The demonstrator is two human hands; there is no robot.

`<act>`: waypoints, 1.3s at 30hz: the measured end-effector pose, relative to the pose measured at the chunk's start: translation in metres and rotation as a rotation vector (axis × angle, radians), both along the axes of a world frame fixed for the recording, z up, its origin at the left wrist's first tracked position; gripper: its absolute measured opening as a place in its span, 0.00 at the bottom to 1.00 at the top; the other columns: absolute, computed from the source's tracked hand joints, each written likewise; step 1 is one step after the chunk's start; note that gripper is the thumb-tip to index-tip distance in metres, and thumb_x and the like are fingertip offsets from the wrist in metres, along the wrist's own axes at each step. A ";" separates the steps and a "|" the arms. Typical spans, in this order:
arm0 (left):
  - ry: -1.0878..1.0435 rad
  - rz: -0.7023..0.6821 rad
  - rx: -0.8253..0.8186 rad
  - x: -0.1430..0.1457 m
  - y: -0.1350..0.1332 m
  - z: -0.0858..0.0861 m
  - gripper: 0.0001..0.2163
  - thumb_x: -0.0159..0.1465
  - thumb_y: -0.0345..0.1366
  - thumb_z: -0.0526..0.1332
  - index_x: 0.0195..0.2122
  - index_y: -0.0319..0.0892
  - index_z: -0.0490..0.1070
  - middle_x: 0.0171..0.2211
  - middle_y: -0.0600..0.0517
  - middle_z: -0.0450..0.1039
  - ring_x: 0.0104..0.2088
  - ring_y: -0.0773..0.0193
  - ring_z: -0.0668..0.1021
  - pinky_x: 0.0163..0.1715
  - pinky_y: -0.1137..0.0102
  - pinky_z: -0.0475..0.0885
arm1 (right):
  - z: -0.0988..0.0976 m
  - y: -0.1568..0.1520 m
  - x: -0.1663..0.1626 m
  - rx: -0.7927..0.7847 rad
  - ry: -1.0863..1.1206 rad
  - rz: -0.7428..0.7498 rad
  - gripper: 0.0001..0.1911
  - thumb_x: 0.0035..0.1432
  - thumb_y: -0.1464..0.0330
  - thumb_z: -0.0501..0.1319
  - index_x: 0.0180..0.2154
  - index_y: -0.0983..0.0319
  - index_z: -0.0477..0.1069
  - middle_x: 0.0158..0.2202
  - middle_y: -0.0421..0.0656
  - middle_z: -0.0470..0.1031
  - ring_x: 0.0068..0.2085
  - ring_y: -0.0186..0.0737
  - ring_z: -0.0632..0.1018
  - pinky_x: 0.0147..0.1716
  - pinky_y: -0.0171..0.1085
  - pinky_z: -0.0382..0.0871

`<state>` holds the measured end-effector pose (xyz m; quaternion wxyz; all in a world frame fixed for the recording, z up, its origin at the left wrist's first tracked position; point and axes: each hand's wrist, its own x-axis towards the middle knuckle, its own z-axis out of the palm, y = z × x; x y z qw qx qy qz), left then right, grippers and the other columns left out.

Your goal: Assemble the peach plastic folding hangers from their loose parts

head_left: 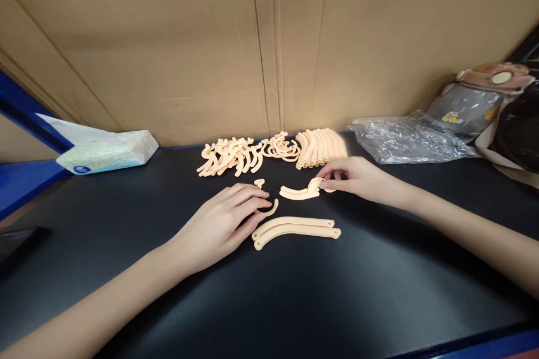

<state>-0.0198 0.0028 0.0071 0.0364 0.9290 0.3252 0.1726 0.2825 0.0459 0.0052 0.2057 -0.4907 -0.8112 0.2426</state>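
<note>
My left hand (236,216) is low over the black table, with thumb and fingertips closed around a thin, curved, cream-coloured piece (274,208). Just beyond those fingers lies a small T-shaped piece (259,183). Across from it, my right hand (347,173) pinches the right end of a cream hooked piece (314,186). That piece sits against a short curved piece (295,193) on the table; the fingertips partly cover where they meet. Nearer to me, two long curved bars (295,227) with end holes lie side by side.
Along the back are a heap of short curved pieces (231,156), a pile of thin curved rings (281,147) and a row of long bars (320,147). A tissue pack (109,151) stands left. Clear plastic wrap (412,137) and a transparent bottle (463,106) stand right, before a cardboard wall (189,39).
</note>
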 end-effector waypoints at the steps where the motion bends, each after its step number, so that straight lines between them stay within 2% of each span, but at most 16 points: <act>1: -0.007 0.003 0.001 0.000 0.000 0.000 0.13 0.71 0.36 0.51 0.48 0.44 0.73 0.50 0.48 0.74 0.53 0.58 0.73 0.53 0.63 0.70 | 0.000 0.000 0.000 0.000 -0.003 -0.001 0.15 0.58 0.57 0.61 0.37 0.61 0.79 0.31 0.42 0.79 0.28 0.36 0.71 0.27 0.36 0.62; 7: 0.002 0.011 0.006 -0.001 0.001 -0.001 0.13 0.71 0.34 0.51 0.49 0.42 0.73 0.49 0.47 0.75 0.52 0.58 0.74 0.52 0.63 0.70 | 0.000 -0.002 -0.001 -0.017 0.008 -0.023 0.18 0.58 0.55 0.61 0.39 0.61 0.78 0.34 0.43 0.79 0.30 0.37 0.72 0.30 0.37 0.65; 14: 0.033 -0.007 0.044 -0.001 0.003 -0.001 0.12 0.70 0.32 0.52 0.48 0.42 0.73 0.48 0.48 0.75 0.50 0.58 0.74 0.51 0.64 0.70 | 0.001 -0.004 -0.003 0.051 0.032 -0.046 0.21 0.65 0.54 0.52 0.37 0.62 0.75 0.34 0.42 0.76 0.33 0.39 0.73 0.34 0.39 0.64; 18: 0.054 -0.024 0.080 -0.002 0.004 -0.001 0.11 0.70 0.32 0.53 0.46 0.42 0.73 0.48 0.49 0.75 0.49 0.59 0.75 0.50 0.65 0.69 | 0.002 -0.006 -0.003 0.140 0.042 -0.057 0.18 0.66 0.56 0.53 0.39 0.61 0.75 0.37 0.42 0.77 0.34 0.38 0.73 0.34 0.38 0.64; 22: 0.051 -0.056 0.094 -0.004 0.006 -0.002 0.09 0.71 0.33 0.54 0.45 0.43 0.73 0.47 0.50 0.75 0.48 0.61 0.75 0.49 0.67 0.69 | 0.003 -0.009 -0.004 0.276 -0.040 -0.050 0.16 0.66 0.60 0.53 0.38 0.61 0.75 0.36 0.43 0.77 0.33 0.38 0.74 0.34 0.37 0.63; 30: 0.071 -0.048 0.065 -0.005 0.007 -0.001 0.09 0.72 0.32 0.51 0.42 0.41 0.71 0.44 0.51 0.74 0.46 0.62 0.74 0.47 0.68 0.68 | 0.006 -0.016 -0.007 0.468 -0.151 0.043 0.18 0.69 0.60 0.50 0.38 0.61 0.74 0.34 0.42 0.77 0.34 0.38 0.75 0.35 0.37 0.63; 35: 0.062 0.008 0.040 -0.003 0.008 -0.003 0.10 0.72 0.32 0.49 0.41 0.41 0.69 0.43 0.50 0.74 0.43 0.62 0.75 0.45 0.68 0.68 | 0.007 -0.018 -0.008 0.510 -0.191 0.120 0.19 0.70 0.61 0.49 0.38 0.63 0.75 0.34 0.43 0.77 0.35 0.39 0.76 0.35 0.37 0.63; 39: 0.083 0.023 0.085 -0.003 0.009 -0.004 0.10 0.72 0.31 0.48 0.41 0.40 0.68 0.42 0.50 0.74 0.42 0.61 0.75 0.43 0.66 0.67 | 0.006 -0.019 -0.009 0.527 -0.212 0.161 0.18 0.69 0.62 0.50 0.39 0.63 0.76 0.34 0.43 0.77 0.36 0.39 0.76 0.36 0.38 0.64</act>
